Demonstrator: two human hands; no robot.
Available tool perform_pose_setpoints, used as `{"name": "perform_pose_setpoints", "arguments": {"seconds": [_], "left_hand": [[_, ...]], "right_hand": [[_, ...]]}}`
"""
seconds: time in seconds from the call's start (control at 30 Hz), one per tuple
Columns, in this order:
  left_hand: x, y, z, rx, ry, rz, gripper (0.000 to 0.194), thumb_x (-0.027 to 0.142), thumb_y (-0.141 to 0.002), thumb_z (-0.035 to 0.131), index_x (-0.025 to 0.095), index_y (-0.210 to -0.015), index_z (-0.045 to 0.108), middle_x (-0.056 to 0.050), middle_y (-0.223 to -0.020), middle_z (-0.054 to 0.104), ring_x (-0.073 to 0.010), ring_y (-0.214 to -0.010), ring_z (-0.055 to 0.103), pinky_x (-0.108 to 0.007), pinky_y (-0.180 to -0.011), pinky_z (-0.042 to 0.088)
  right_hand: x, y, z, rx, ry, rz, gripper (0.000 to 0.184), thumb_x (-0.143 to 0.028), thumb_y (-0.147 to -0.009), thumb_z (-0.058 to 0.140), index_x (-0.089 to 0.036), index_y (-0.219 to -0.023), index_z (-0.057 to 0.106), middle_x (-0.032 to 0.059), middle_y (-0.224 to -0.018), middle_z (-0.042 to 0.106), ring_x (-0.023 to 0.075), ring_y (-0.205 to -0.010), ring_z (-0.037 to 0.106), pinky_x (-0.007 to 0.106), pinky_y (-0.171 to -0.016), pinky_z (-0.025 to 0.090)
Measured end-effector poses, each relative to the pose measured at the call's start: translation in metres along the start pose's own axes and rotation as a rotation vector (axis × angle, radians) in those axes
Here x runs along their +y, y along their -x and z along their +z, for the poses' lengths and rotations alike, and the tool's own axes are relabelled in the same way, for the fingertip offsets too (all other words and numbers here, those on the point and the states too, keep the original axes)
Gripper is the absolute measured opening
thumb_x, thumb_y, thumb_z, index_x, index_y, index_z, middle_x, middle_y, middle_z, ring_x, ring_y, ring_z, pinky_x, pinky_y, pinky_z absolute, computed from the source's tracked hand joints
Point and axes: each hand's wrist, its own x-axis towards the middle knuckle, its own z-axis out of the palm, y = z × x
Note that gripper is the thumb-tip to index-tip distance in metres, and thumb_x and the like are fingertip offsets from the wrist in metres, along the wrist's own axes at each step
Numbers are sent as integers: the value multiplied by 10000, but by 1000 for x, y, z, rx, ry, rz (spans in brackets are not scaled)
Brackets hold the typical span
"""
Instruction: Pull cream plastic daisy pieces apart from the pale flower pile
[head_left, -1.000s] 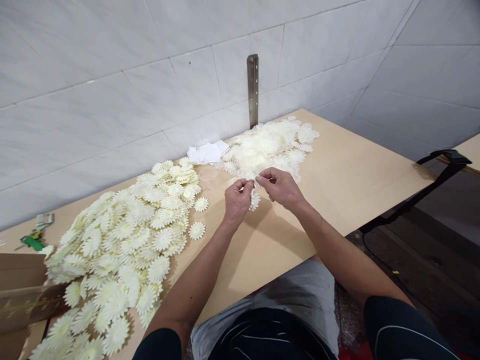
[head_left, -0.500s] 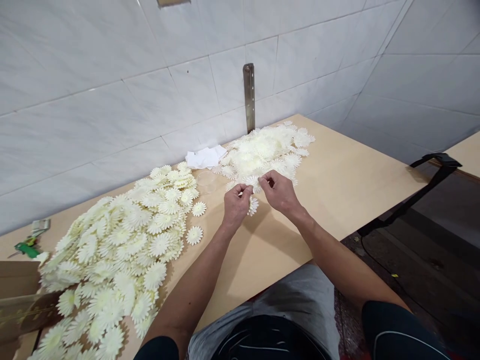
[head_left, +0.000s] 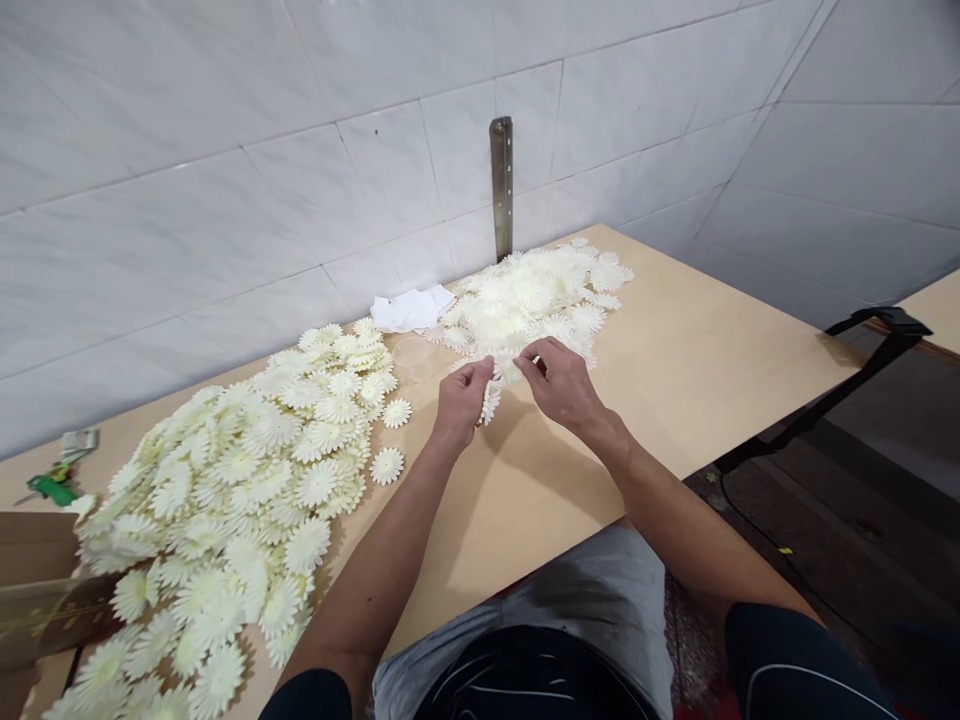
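A white tiled wall [head_left: 225, 200] fills the top of the view, with a metal strip [head_left: 500, 185] fixed upright on it. Below it a pale wooden table [head_left: 675, 360] runs from left to right.

On the left part of the table lies a big spread of cream paper flowers [head_left: 225, 500], flat and overlapping. A smaller heap of the same flowers [head_left: 540, 295] lies farther back, against the wall near the metal strip. Between the two lies a crumpled white cloth [head_left: 411, 308].

At the lower left edge sits a brown cardboard box [head_left: 34, 580], partly cut off by the frame. Behind it, at the far left of the table, rests a small green tool [head_left: 49, 487].

Both forearms reach up from the bottom of the view and meet just in front of the smaller heap. The left hand [head_left: 459, 400] is curled, thumb and fingertips pinching one flower [head_left: 490, 402], which hangs down from its grip just above the table. The right hand [head_left: 562, 385] is just beside it, a small gap between them, its fingers bent toward the flower and thumb and forefinger close together; whether they pinch anything cannot be told.

Two single flowers [head_left: 387, 465] lie loose on the table to the left of the left hand.
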Motion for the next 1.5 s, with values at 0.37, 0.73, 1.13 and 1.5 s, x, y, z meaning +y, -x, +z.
{"name": "perform_pose_setpoints", "arguments": {"seconds": [0.37,0.73,1.13,1.5], "left_hand": [[11,-8,-5,-56,-107,4,433,604,-737,907,184,-721,805,25,-560,569,-113,-533,451,-265,-522,349],[2,2,0,-1,-192,182,315,489,-887,758,208,-754,801,-40,-757,778,-191,-758,672,-304,-767,506],[2,3,20,-160,-173,88,266,452,-876,802,206,-775,801,-38,-758,791,-172,-683,657,-301,-706,521],[17,-1,53,-54,1,168,212,396,-882,846,185,-895,826,-70,-898,828,-200,-852,744,-302,-790,565]], "right_hand": [[-4,0,-4,-49,-159,195,465,-688,-1014,613,-226,-1021,656,76,-911,733,195,-710,586,343,-682,491],[-6,-5,-9,-80,-171,375,701,-840,-834,720,-234,-588,467,-30,-581,396,129,-597,367,303,-529,276],[16,-28,-63,129,-390,422,776,-979,-752,754,-228,-646,584,35,-641,571,152,-583,544,268,-448,382],[-5,-10,-26,85,-109,294,765,-927,-955,542,-242,-617,520,3,-592,504,152,-560,488,317,-536,389]]}}
